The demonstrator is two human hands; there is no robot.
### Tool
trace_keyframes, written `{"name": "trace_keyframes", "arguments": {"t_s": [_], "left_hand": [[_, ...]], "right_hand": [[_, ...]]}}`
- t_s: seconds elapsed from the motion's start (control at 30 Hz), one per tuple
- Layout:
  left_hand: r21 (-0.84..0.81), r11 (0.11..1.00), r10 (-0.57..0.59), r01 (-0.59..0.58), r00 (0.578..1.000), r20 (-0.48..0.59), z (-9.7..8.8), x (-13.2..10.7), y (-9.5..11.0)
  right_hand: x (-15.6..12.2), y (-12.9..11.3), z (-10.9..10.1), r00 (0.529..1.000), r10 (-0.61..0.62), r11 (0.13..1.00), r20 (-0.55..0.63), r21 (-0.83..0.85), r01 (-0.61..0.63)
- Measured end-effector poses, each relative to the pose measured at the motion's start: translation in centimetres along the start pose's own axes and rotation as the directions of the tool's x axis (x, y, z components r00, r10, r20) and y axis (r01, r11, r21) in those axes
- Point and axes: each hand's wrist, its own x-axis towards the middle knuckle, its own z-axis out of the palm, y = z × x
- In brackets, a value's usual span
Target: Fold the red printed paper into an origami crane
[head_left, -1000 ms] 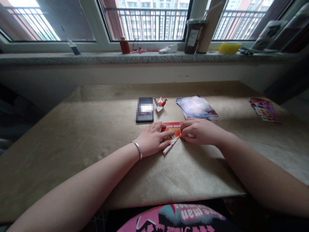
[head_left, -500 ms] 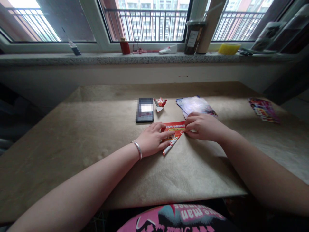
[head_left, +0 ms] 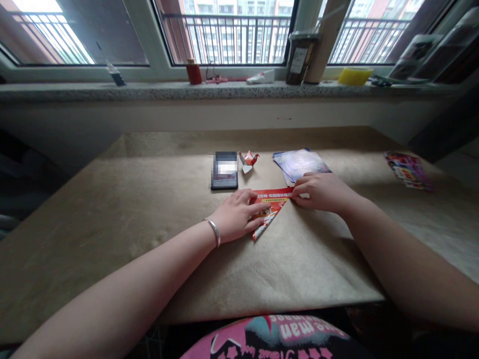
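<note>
Folded red paper (head_left: pixel 277 201), left hand (head_left: pixel 238 212) atop, right hand (head_left: pixel 318 192) at corner (head_left: pixel 285 193)

The left forearm (head_left: pixel 142 284) slants in from the lower left, the left hand (head_left: pixel 235 213) palm down with fingers (head_left: pixel 258 208) spread. The right forearm (head_left: pixel 396 254) enters from the right; the right hand (head_left: pixel 320 192) is arched, fingers bunched, though whether they pinch is hard to tell.

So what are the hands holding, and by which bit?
The right hand seems to pinch the red paper by its right-hand corner; the left hand just lies spread over its left part.
</note>
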Motion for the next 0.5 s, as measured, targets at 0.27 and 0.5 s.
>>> {"name": "trace_keyframes", "arguments": {"t_s": [0.27, 0.5], "left_hand": [[-0.001, 1.000, 0.006, -0.006, 1.000, 0.008, 0.0, 0.0, -0.1], [0.006, 1.000, 0.002, -0.002, 1.000, 0.010, 0.3, 0.0, -0.2]], "right_hand": [[-0.2, 0.6, 0.3, 0.992, 0.122, 0.992, 0.034, -0.034, -0.121], [-0.4, 1.3, 0.6, 0.979, 0.194, 0.981, 0.066, -0.027, -0.192]]}}
